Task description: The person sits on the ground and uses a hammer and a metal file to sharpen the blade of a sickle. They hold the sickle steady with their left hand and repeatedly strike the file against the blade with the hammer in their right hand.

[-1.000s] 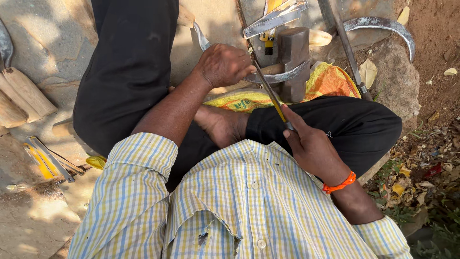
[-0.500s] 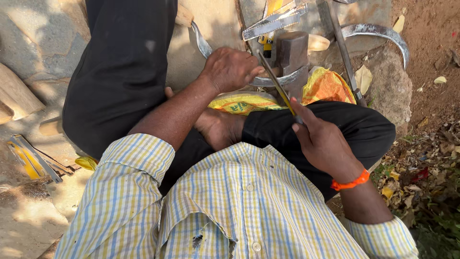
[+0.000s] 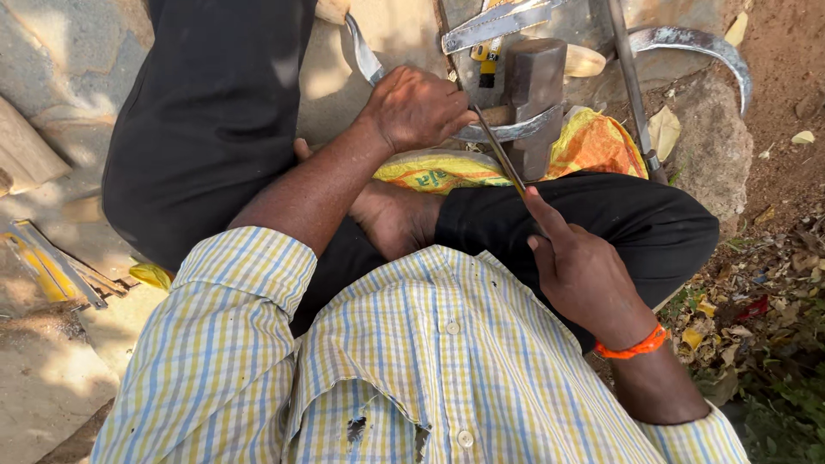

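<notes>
Stone paving point(image 3: 60, 51) in sun is seen outdoors. The curved sickle blade point(image 3: 507, 133) is clamped in the closed left hand point(image 3: 417, 107). The thin file point(image 3: 498, 155), gripped by the right hand point(image 3: 584, 275), has been drawn slightly along the blade since a second ago; filing appears underway.

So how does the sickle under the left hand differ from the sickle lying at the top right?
The near sickle is pinned by the left hand and partly hidden under a hammer; the far sickle lies free on the stone. A thin file, held in the right hand, touches the near sickle, while nothing touches the far one. Both have curved grey metal blades.
</notes>
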